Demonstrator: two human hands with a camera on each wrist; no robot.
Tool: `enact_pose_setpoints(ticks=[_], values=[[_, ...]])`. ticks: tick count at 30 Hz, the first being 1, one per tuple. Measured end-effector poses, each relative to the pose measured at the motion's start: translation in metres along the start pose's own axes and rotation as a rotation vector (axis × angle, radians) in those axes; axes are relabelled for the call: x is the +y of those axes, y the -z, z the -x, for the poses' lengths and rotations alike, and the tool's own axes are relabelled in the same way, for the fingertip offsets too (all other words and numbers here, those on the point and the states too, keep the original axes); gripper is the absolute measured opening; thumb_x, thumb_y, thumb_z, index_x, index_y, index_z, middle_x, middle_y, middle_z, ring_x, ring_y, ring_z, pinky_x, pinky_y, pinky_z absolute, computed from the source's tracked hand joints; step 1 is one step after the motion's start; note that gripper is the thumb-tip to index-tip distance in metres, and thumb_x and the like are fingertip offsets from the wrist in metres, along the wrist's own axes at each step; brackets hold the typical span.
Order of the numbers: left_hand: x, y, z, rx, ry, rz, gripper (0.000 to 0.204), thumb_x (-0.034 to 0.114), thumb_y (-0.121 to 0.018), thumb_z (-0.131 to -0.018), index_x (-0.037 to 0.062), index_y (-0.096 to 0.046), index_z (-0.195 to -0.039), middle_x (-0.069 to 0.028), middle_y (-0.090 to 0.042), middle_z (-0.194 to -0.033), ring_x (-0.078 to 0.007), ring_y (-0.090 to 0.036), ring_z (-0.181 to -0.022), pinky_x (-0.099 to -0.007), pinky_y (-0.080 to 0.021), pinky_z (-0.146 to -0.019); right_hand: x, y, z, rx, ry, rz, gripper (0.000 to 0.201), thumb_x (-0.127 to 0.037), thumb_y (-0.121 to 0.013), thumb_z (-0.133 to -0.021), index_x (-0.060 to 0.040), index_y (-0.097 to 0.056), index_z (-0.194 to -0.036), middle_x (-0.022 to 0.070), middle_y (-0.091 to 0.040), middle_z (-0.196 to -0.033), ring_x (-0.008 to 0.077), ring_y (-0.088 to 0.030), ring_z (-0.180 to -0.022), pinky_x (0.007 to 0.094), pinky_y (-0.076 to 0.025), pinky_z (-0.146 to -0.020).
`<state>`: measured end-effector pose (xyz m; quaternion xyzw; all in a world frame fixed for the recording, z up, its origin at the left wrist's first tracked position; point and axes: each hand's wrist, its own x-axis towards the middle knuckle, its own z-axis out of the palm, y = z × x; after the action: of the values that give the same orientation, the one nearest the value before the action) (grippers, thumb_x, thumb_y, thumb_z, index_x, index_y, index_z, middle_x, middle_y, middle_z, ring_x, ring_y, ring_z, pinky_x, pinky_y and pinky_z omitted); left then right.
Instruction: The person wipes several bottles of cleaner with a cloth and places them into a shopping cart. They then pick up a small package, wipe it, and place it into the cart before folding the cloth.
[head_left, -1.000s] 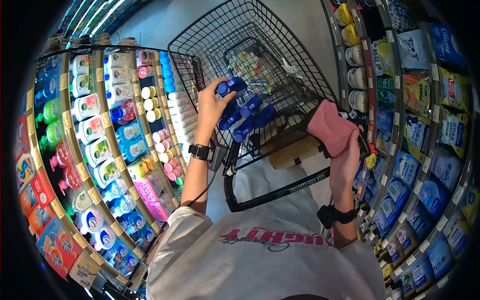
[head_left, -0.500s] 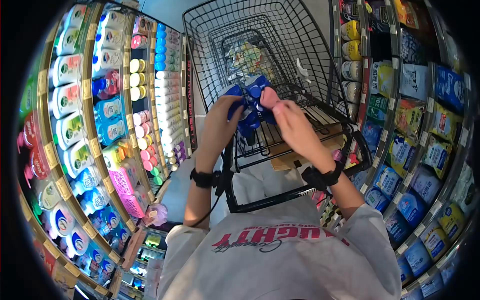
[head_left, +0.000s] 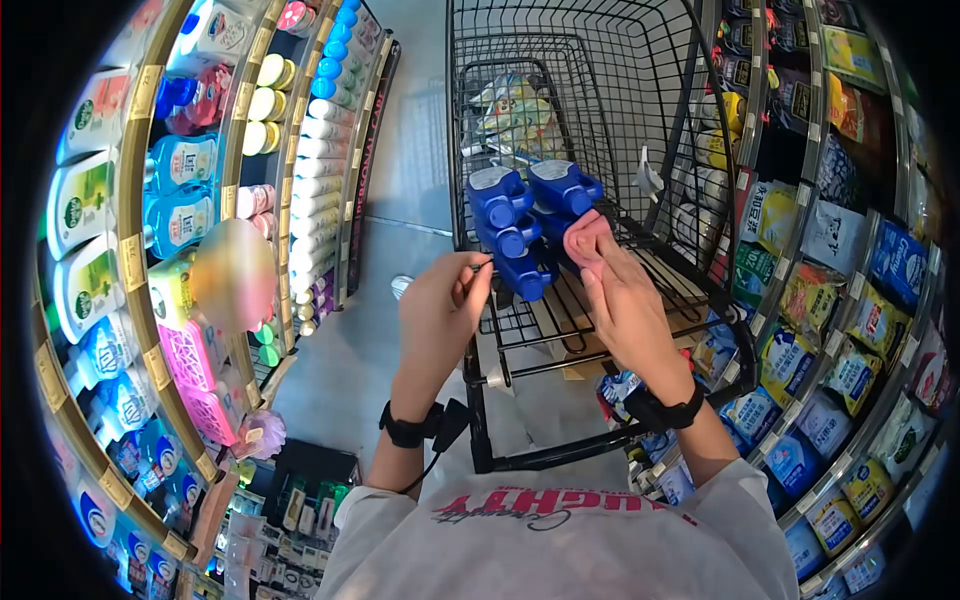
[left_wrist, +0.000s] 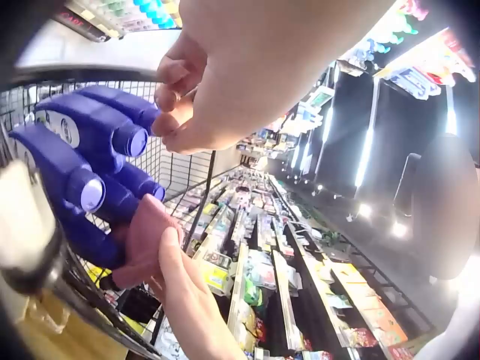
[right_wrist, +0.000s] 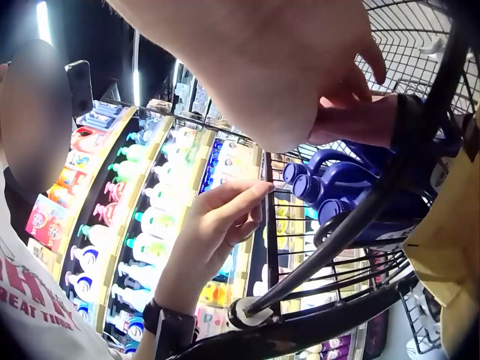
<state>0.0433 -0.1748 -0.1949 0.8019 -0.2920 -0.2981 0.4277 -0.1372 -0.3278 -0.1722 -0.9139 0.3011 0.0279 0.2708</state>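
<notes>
In the head view, several dark blue jugs (head_left: 497, 205) with blue caps stand close together in the near end of a black wire shopping cart (head_left: 600, 60). My left hand (head_left: 440, 305) is at the cart's left edge beside the jugs, thumb and forefinger pinching the wire rim. My right hand (head_left: 632, 310) holds a folded pink cloth (head_left: 585, 238) against the right side of the jugs. The left wrist view shows the cloth (left_wrist: 146, 236) just below the jug caps, thumb on top. In the right wrist view, the jugs (right_wrist: 352, 184) lean behind the cart's dark frame.
A bag with yellow and green print (head_left: 515, 115) lies deeper in the cart. The cart's handle (head_left: 600, 445) crosses before my body. Shelves of bottles (head_left: 185, 190) line the left side; shelves of packets (head_left: 800, 300) line the right. A brown cardboard piece (head_left: 590, 335) sits under the basket.
My left hand has let go of a blue jug and moved back to the cart's edge. My right hand brought the pink cloth from the cart's right side to the jugs. The view shifted.
</notes>
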Motion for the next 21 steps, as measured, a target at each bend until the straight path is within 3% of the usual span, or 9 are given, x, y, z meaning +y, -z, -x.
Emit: enact_pose_setpoints(ticks=[3,7,11,13,14,15,17,19,21], values=[[-0.006,0.011,0.007,0.045,0.069,0.045,0.011,0.009,-0.073,-0.090,0.0040,-0.074,-0.099,0.0004,-0.063,-0.072,-0.0047,-0.048,-0.059,-0.0238,-0.031,-0.050,-0.006,0.003,-0.002,-0.034,-0.063,-0.085,0.035,-0.017,-0.052,-0.102,0.0130,-0.059,-0.119,0.0311,-0.055,-0.134,0.0462,-0.054,-0.123,0.0462,-0.042,-0.107],[-0.022,0.028,0.022,0.041,0.076,0.032,0.010,0.008,-0.072,-0.089,0.0043,-0.072,-0.099,-0.0056,-0.065,-0.075,-0.0121,-0.052,-0.057,-0.0281,-0.041,-0.053,-0.002,0.005,0.000,-0.021,-0.063,-0.165,0.034,-0.020,-0.044,-0.106,0.0045,-0.060,-0.123,0.0307,-0.061,-0.122,0.0471,-0.059,-0.112,0.0483,-0.047,-0.097],[-0.027,0.056,0.053,0.086,0.039,-0.003,0.014,0.011,-0.071,-0.092,0.0038,-0.073,-0.103,-0.0003,-0.065,-0.073,-0.0050,-0.050,-0.061,-0.0242,-0.034,-0.052,0.004,0.005,-0.001,-0.132,-0.248,-0.302,0.034,-0.025,-0.040,-0.108,-0.0018,-0.060,-0.123,0.0291,-0.065,-0.111,0.0470,-0.062,-0.101,0.0482,-0.050,-0.085],[-0.021,0.081,0.068,0.104,0.007,-0.026,0.014,0.011,-0.071,-0.092,0.0035,-0.073,-0.104,-0.0005,-0.065,-0.073,-0.0055,-0.051,-0.061,-0.0242,-0.035,-0.052,0.014,0.001,-0.003,-0.029,-0.200,-0.400,0.042,-0.034,-0.038,-0.110,0.0016,-0.059,-0.111,0.0133,-0.063,-0.088,0.0277,-0.061,-0.074,0.0383,-0.049,-0.074],[-0.016,0.096,0.077,0.088,0.039,-0.066,0.013,0.011,-0.070,-0.092,0.0032,-0.072,-0.102,-0.0044,-0.066,-0.075,-0.0107,-0.053,-0.060,-0.0271,-0.039,-0.053,0.018,0.003,-0.003,-0.092,-0.334,-0.527,0.046,-0.040,-0.037,-0.110,-0.0006,-0.058,-0.101,0.0049,-0.055,-0.081,0.0151,-0.051,-0.067,0.0315,-0.046,-0.066],[-0.012,0.110,0.088,0.066,0.073,-0.107,0.012,0.010,-0.070,-0.092,0.0030,-0.071,-0.101,-0.0083,-0.066,-0.077,-0.0159,-0.056,-0.058,-0.0300,-0.043,-0.054,0.021,0.008,-0.005,-0.080,-0.236,-0.578,0.051,-0.042,-0.035,-0.109,0.0033,-0.057,-0.100,0.0077,-0.059,-0.080,0.0217,-0.060,-0.076,0.0385,-0.051,-0.074],[-0.007,0.135,0.109,0.099,0.006,-0.150,0.012,0.010,-0.068,-0.093,0.0022,-0.071,-0.102,-0.0084,-0.066,-0.078,-0.0158,-0.056,-0.059,-0.0300,-0.044,-0.055,0.016,0.017,0.002,-0.061,-0.408,-0.684,0.050,-0.040,-0.034,-0.110,0.0021,-0.054,-0.094,0.0047,-0.052,-0.077,0.0190,-0.056,-0.072,0.0374,-0.050,-0.074],[-0.012,0.159,0.131,0.180,-0.031,-0.209,0.012,0.009,-0.068,-0.093,0.0019,-0.071,-0.103,-0.0075,-0.067,-0.078,-0.0146,-0.056,-0.060,-0.0296,-0.044,-0.056,-0.007,0.031,0.015,-0.027,-0.449,-0.637,0.049,-0.036,-0.033,-0.110,0.0032,-0.060,-0.101,0.0074,-0.061,-0.083,0.0228,-0.062,-0.078,0.0368,-0.051,-0.079],[-0.019,0.177,0.152,0.227,-0.037,-0.158,0.015,0.013,-0.069,-0.094,0.0013,-0.071,-0.103,-0.0021,-0.066,-0.074,-0.0068,-0.052,-0.059,-0.0225,-0.041,-0.054,-0.028,0.022,0.025,0.295,-0.264,-0.589,0.050,-0.035,-0.033,-0.110,0.0045,-0.063,-0.113,0.0140,-0.070,-0.094,0.0282,-0.068,-0.090,0.0370,-0.051,-0.087]])
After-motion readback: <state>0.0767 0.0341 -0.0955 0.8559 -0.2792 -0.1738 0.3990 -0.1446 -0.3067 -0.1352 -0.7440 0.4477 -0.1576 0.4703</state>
